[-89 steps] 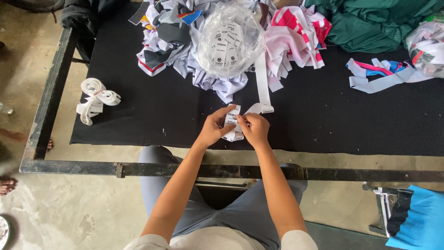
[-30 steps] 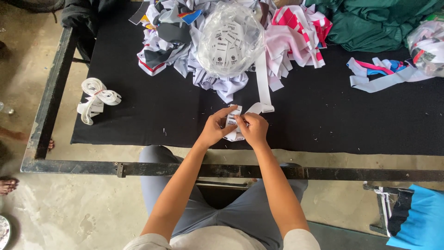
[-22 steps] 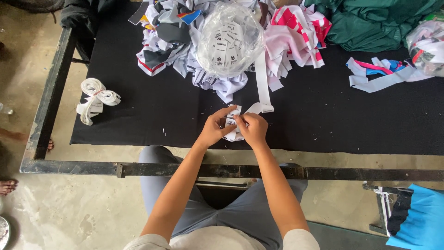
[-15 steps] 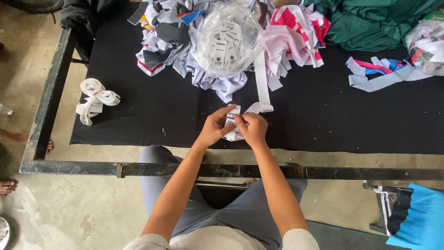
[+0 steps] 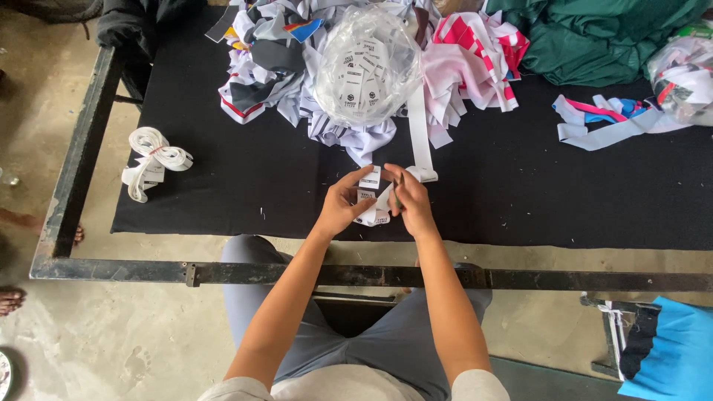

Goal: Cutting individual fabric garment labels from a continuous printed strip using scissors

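Small white labels (image 5: 369,194), a loose cluster with dark print, sit just below centre of the frame, on the black cloth (image 5: 245,171) covering the table. Both hands are on them. Left hand (image 5: 340,209) curls in from the left, fingers narrowed, thumb and forefinger pinching one label at the top of the cluster. Right hand (image 5: 411,202) comes in from the right, fingers closed around the cluster's edge; something thin and dark shows in its grip, too small to identify.

A white strip (image 5: 419,137) runs from just above the right hand up toward a clear plastic bag (image 5: 362,67) full of similar labels, top centre. Around the bag: a heap of fabric scraps (image 5: 267,67), white, grey, pink. Green cloth (image 5: 594,37) at upper right, with pale blue and pink strips (image 5: 601,122) below it. A tied bundle of white tape (image 5: 152,156) lies apart at left, near the cloth's edge. Metal table frame (image 5: 297,273) crosses the lower frame, above the person's grey-trousered knees.
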